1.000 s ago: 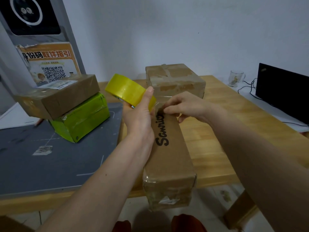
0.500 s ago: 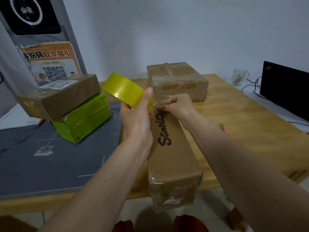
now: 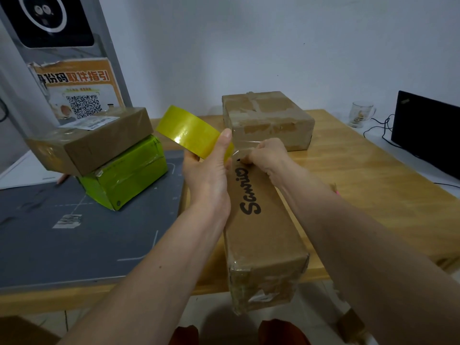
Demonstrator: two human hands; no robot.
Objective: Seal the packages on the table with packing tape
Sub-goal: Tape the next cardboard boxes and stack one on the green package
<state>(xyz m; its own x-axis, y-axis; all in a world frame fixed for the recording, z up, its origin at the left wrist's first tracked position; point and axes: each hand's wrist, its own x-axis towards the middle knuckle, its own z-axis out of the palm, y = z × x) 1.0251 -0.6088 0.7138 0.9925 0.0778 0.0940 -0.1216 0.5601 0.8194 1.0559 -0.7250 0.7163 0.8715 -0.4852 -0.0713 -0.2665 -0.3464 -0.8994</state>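
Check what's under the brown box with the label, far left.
The brown box lies on a green package, tilted and overhanging it to the left. The green package sits on a grey mat. Its top face is covered, so unseen.

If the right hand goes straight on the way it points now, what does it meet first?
Probably the tape roll in the left hand: the right hand points left along the pulled-out tape. Depth is unclear.

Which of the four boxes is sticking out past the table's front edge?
The long brown box with black lettering, under both hands. Its near end overhangs the table; the square taped box and the two stacked boxes sit fully on it.
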